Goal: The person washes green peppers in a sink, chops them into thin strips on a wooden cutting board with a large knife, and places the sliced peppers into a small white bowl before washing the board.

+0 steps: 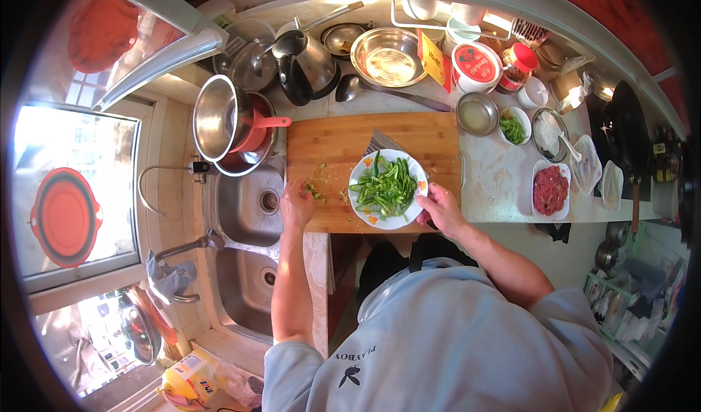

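My right hand point(440, 207) grips the right rim of a white plate point(361, 207) with orange decorations. Sliced green peppers point(386, 187) are heaped on it. Beneath and behind the plate, a knife blade point(382, 141) shows on the wooden cutting board point(328, 138); its handle is mostly hidden. At the board's left edge, my left hand point(297, 201) is curled with its fingertips at small green pepper scraps point(315, 191). Whether it pinches any of them cannot be told. More bits and pale seeds lie scattered between the hand and the plate.
A double steel sink point(246, 209) adjoins the board on the left. Behind the board lie a ladle point(405, 95), a steel basin point(388, 56) and a kettle point(306, 61). To the right are small bowls, a dish of minced meat point(550, 190) and a black wok point(624, 133).
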Motion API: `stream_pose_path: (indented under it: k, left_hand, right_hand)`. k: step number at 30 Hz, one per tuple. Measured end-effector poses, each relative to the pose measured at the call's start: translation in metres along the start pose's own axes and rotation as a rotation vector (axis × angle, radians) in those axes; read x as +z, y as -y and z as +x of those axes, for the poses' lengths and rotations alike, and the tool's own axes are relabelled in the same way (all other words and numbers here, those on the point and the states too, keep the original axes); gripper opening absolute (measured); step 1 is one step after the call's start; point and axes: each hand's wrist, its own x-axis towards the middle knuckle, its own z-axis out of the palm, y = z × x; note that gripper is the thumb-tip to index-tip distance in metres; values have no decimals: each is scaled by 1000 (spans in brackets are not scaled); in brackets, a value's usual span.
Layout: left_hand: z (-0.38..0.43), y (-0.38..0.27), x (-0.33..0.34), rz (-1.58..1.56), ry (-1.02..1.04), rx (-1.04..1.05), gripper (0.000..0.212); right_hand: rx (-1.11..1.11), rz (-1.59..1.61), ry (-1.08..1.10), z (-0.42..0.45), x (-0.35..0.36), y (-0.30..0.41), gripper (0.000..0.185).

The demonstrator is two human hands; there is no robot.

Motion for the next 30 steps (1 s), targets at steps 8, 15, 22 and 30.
stream_pose_path:
  k: [8, 15, 22, 30]
  left_hand:
    - [-2, -23, 0, 78, 151, 42, 36]
    - [-9, -8, 15, -15, 66, -129, 11]
    - [-29, -103, -10, -544, 107, -150, 16]
    - [16, -26, 18, -161, -176, -50, 10]
  right_hand:
    - [34, -24, -20, -3, -6, 3, 14]
    - [34, -36, -2, -4, 1, 2, 13]
    - [64, -62, 12, 0, 8, -1, 14]
    - [52, -17, 41, 2, 14, -9, 13]
